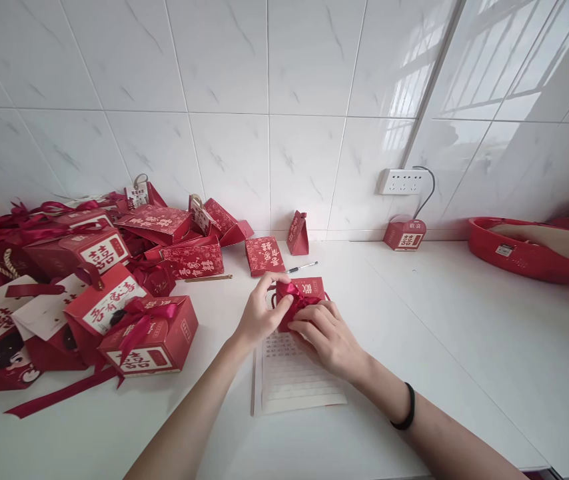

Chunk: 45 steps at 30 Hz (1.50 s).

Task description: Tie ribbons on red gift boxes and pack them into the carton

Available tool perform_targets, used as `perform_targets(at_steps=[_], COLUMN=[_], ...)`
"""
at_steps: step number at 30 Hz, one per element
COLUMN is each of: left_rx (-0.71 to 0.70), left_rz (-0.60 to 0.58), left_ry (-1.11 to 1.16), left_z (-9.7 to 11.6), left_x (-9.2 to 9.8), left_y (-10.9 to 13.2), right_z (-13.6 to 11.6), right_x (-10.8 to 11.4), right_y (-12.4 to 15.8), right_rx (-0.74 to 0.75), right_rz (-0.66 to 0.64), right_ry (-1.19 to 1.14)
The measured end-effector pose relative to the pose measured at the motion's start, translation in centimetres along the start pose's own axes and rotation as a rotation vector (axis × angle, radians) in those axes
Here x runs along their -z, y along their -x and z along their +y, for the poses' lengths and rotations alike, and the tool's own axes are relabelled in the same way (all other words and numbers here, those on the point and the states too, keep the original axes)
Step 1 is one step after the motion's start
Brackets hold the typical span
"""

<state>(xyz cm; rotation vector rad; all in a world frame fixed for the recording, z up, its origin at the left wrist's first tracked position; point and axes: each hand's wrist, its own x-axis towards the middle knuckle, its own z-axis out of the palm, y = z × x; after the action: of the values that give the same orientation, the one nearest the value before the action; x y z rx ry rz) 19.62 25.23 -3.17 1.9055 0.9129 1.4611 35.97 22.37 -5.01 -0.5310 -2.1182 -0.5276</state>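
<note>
A small red gift box (308, 291) with a red ribbon bow sits on the white table (444, 333), at the far end of a lined sheet of paper (292, 373). My left hand (260, 313) grips the box's left side, fingers curled over its top. My right hand (325, 337) presses on the box's near right side by the bow. A black band circles my right wrist.
A heap of red gift boxes and ribbons (89, 280) fills the left of the table. A pen (302, 268) and flat red boxes (264, 255) lie behind my hands. A red basin (524, 253) stands at right. A power strip (403, 181) hangs on the tiled wall.
</note>
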Motion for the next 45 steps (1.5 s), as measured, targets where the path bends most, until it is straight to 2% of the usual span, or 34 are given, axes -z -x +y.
perform_targets(at_steps=[5,10,18,22,26,31,36,45], left_rx=[0.046,0.009,0.016,0.018,-0.031,-0.08,-0.215,-0.181], left_rz=[0.014,0.001,-0.008,-0.004,-0.014,0.075,0.239,0.32], left_ry=[-0.021,0.006,0.088,0.04,-0.041,-0.128,-0.322,-0.421], left_z=[-0.2,0.0,0.1,0.0,-0.3,-0.3,0.1,0.4], left_x=[0.0,0.3,0.9,0.7,0.6,0.1,-0.6,-1.3], left_y=[-0.1,-0.3,-0.3,-0.3,-0.3,-0.3,0.1,0.6], right_z=[-0.1,-0.1,0.0,0.0,0.0,0.0,0.0,0.5], right_x=[-0.2,-0.2,-0.3,-0.2,-0.1,0.0,0.3,0.3], right_y=[0.2,0.2,0.4,0.3,0.2,0.2,0.2,0.3], right_rx=[-0.053,-0.114,-0.114,-0.145,-0.167,-0.158,-0.112,-0.068], right_rz=[0.015,-0.003,-0.04,-0.072,-0.046,-0.056,-0.091,-0.129], right_ry=[0.004,0.009,-0.035,-0.008,-0.014,-0.067,-0.093,-0.032])
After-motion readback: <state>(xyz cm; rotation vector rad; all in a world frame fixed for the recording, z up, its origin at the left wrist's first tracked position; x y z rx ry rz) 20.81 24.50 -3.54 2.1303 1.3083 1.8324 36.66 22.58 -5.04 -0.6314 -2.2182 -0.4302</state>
